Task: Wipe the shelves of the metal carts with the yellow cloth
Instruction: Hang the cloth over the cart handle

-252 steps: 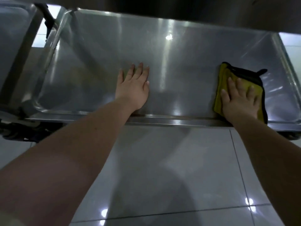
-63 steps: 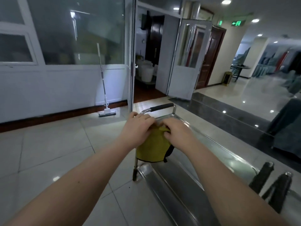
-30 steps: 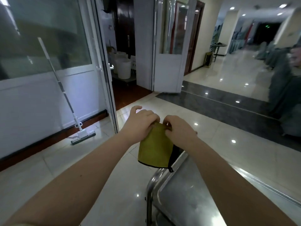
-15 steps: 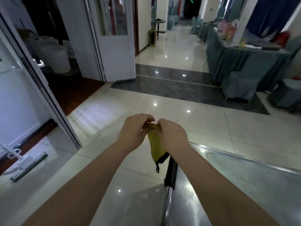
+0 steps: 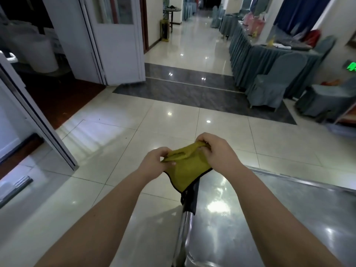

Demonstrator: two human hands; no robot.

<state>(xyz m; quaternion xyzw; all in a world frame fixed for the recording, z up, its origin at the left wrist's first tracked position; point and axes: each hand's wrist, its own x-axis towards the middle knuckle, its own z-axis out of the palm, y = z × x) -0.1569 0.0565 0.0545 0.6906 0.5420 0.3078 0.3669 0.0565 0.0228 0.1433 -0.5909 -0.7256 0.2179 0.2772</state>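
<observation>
I hold the yellow cloth with its black trim in the air with both hands, above the end of the metal cart. My left hand pinches its left edge and my right hand grips its upper right corner, so the cloth is spread between them. The cart's top shelf is a shiny steel tray at the lower right. Its handle bar, black grip over chrome tube, runs below the hanging cloth.
Glossy tiled floor lies to the left and ahead. A white door stands open at the upper left, with a glass partition frame nearer. Tables and chairs in grey-green covers line the right of the corridor.
Earlier my right hand pressed the cloth flat on a shelf. Since then I stand upright with the cloth in both hands; over the last half second my view swung right and the hands pulled the cloth wider apart.
</observation>
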